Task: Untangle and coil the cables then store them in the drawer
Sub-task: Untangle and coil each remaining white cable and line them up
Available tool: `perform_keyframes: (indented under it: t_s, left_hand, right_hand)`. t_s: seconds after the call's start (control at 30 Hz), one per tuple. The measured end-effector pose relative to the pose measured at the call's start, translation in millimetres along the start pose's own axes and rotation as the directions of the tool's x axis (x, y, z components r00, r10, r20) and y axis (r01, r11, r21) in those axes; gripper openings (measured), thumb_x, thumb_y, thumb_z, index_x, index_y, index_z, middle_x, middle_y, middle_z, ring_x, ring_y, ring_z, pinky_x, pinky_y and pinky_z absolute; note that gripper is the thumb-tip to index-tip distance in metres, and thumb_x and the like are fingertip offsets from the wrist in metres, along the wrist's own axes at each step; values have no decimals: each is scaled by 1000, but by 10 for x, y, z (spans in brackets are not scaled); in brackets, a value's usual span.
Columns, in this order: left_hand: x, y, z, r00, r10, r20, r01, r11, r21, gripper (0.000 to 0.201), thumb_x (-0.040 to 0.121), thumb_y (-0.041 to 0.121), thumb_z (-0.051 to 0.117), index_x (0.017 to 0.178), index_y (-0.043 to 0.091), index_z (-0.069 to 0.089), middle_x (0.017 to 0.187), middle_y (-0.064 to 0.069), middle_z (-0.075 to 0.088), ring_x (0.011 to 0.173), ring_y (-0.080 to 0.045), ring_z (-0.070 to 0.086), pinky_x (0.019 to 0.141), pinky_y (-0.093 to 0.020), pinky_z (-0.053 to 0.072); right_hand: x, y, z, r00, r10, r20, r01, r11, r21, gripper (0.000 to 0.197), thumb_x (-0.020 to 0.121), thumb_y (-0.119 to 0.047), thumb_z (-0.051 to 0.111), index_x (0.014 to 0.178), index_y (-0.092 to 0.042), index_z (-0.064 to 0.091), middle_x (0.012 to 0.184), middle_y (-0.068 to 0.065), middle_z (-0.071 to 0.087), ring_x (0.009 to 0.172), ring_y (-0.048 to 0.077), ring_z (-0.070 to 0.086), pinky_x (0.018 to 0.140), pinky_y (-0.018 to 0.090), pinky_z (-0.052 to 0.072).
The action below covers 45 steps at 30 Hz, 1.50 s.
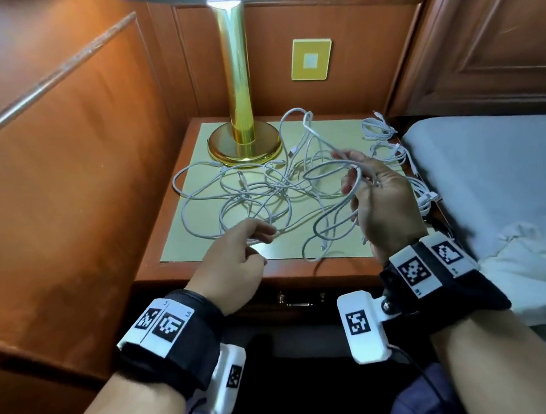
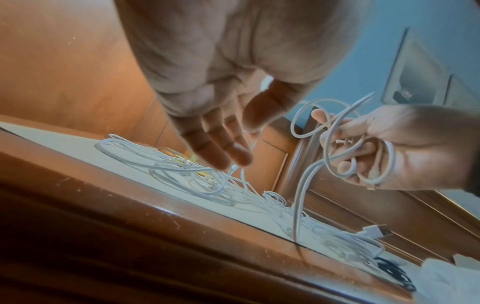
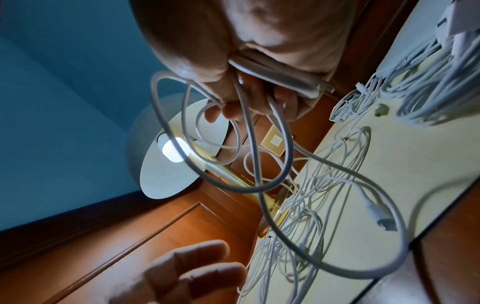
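Wood-panelled bedside corner, lamp-lit surface (image 1: 181,248). Right hand (image 1: 383,201) grips several loops of a white cable (image 1: 328,169); its tail trails into the tangle (image 1: 256,195). Left hand (image 1: 237,262) hovers over the tangle, fingers relaxed, holding nothing. Recommended: left hand frees slack ahead of each wrap (even loops). Coiled bundles (image 1: 382,136) lie beside the bed (image 1: 498,164); drawer (image 1: 296,301) appears closed.

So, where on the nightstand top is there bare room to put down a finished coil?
The near left corner of the pale mat is bare, between the wooden edge and the tangle of white cables. The middle is crowded, the gold lamp base fills the back left, and coiled white cables line the right edge.
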State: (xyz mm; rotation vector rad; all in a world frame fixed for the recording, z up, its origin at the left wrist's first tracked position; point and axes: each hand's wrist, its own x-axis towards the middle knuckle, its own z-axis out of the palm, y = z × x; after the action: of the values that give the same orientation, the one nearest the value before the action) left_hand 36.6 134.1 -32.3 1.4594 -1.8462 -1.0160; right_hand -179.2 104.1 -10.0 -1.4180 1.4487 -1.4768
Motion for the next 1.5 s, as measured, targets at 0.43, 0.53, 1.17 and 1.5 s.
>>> perform_keyframes:
  t_s: [0.43, 0.53, 1.17, 1.5]
  left_hand:
    - [185, 21, 3, 964, -77, -253, -83, 820, -566, 60, 91, -1, 34, 141, 27, 53, 115, -14, 67, 78, -24, 65, 65, -38, 53]
    - [204, 34, -28, 975, -139, -173, -29, 691, -722, 53, 82, 16, 36, 129, 13, 62, 116, -15, 69, 80, -23, 64, 64, -35, 52]
    - [138, -37, -205, 610, 83, -788, -292, 948, -126, 40, 97, -2, 49, 134, 13, 55, 138, -4, 50, 96, -6, 71, 71, -25, 61]
    - [-214, 163, -263, 715, 227, -661, -404, 906, -127, 53, 82, -11, 33, 119, 6, 68, 121, -9, 66, 90, -11, 71, 68, -18, 54]
  right_hand:
    - [-222, -83, 129, 895, 3, 446, 152, 938, -311, 42, 84, -3, 48, 72, -42, 61, 98, 1, 60, 95, 13, 55, 84, 28, 43]
    - [-223, -48, 130, 859, 39, 510, 171, 918, -358, 34, 76, -9, 50, 68, -38, 65, 91, 0, 56, 87, 10, 53, 74, 25, 39]
    - [-281, -32, 198, 854, 77, 515, 213, 851, -480, 26, 90, -16, 60, 105, -35, 71, 95, -18, 55, 95, 2, 53, 84, 19, 38]
    - [-518, -284, 92, 907, -11, 422, 126, 961, -247, 23, 86, -10, 71, 99, -28, 74, 82, -12, 58, 60, -4, 50, 60, 13, 35]
